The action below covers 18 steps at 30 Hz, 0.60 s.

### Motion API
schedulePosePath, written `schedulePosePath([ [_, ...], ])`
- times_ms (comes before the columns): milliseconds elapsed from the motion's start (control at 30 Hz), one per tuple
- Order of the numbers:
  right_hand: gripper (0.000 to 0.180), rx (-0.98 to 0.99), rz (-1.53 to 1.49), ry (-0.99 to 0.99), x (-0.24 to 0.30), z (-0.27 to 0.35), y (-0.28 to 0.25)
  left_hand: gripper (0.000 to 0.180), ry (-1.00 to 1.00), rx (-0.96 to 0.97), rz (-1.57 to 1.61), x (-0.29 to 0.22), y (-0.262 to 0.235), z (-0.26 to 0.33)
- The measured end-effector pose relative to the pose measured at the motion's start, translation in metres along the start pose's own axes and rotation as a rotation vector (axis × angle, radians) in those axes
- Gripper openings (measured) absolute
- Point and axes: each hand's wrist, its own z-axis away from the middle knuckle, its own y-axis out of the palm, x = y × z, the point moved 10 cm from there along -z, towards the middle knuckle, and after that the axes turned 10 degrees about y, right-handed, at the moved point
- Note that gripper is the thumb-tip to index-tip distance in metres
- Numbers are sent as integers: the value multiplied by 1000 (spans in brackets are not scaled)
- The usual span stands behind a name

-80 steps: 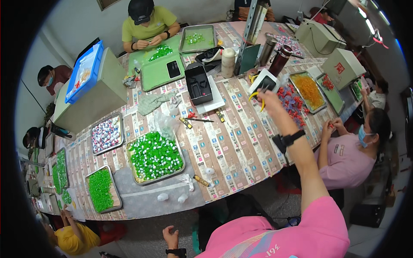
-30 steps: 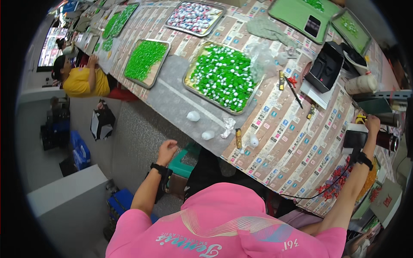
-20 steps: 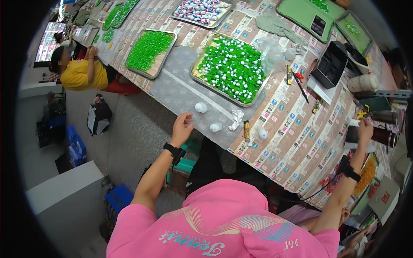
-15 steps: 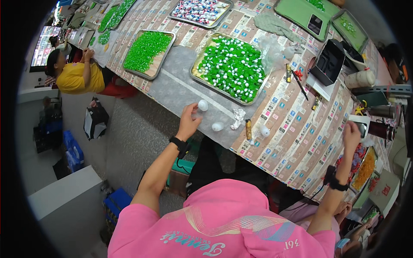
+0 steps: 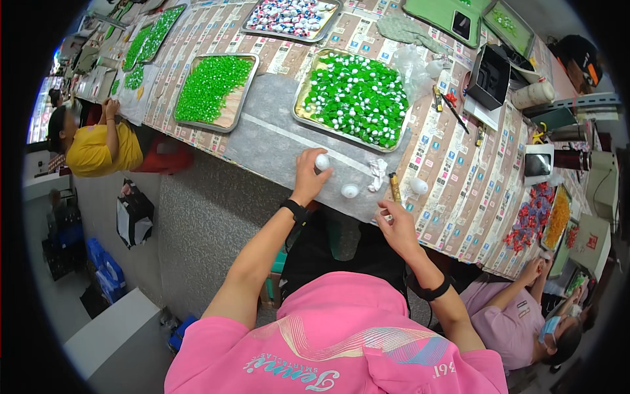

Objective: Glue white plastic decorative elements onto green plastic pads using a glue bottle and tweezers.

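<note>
My left hand (image 5: 308,177) has its thumb and fingers round a small white egg-shaped piece (image 5: 322,162) on the grey cloth (image 5: 262,146). At the table's near edge my right hand (image 5: 398,228) has its fingers loosely bent and a little apart, with nothing visible in them. Just beyond it lies a gold and black tube (image 5: 394,187), which it does not touch. One more white egg-shaped piece (image 5: 350,191) rests between my hands, and another (image 5: 419,186) lies right of the tube. A crumpled white tissue (image 5: 377,175) sits next to the tube.
Beyond my hands stands a tray (image 5: 298,115) of green and white pieces, with a tray (image 5: 247,98) of green beads to its left. At right are a black box (image 5: 489,75) and a white-framed device (image 5: 538,164). Co-workers sit at far left and lower right.
My right hand has come from the device at the far right to the near edge beside the tube. My left hand stays at the white piece; the whole view has shifted.
</note>
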Motion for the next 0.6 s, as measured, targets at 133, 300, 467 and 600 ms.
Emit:
schedulePosePath([
  [133, 57, -95, 27, 13, -8, -13, 34, 43, 53, 45, 100, -9, -3, 5],
  [300, 71, -248, 106, -117, 9, -26, 58, 43, -15, 180, 325, -12, -2, 18],
  [467, 64, -264, 144, -106, 9, -40, 68, 42, -31, 232, 330, -16, -17, 31],
  [600, 51, -530, 218, -151, -4, -7, 26, 41, -167, 216, 345, -6, -28, 44],
])
